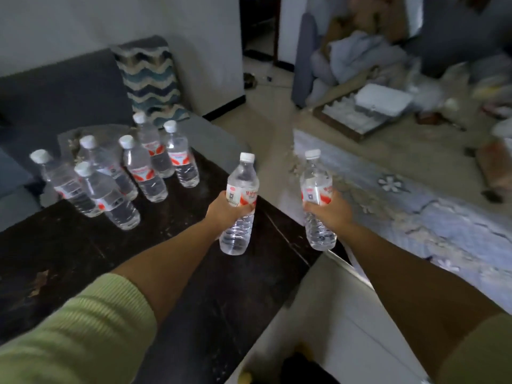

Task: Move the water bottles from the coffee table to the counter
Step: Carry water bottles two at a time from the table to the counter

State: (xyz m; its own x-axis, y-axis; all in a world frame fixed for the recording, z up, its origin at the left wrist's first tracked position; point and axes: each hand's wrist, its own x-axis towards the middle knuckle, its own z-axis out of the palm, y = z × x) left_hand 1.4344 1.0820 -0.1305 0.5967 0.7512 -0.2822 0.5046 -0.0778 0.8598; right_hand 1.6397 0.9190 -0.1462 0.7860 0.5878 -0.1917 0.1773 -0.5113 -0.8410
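Dim living room, dark scuffed coffee table in the foreground, pale tiled floor beyond. Seen from head height, looking down along two outstretched arms. Left hand wrapped around the middle of a clear water bottle, fingers curled over the red-and-white label, bottle upright with white cap on top, raised above the table's right end. Right hand gripping a second bottle the same way, upright, out past the table edge over the floor. One bottle per hand, probably to carry two in a single trip; mid-body grip likely chosen for steadiness with full bottles. Both arms extended forward and roughly parallel, forearms bare, light green sleeves pushed up near the elbows. Further left on the table, a cluster of six bottles standing close together, caps on, not yet moved. Behind the table, a grey sofa with a zigzag-patterned cushion. To the right, a pale floral rug and a blurred heap of clutter on the floor. No counter in sight; task judged early, most bottles yet to go.
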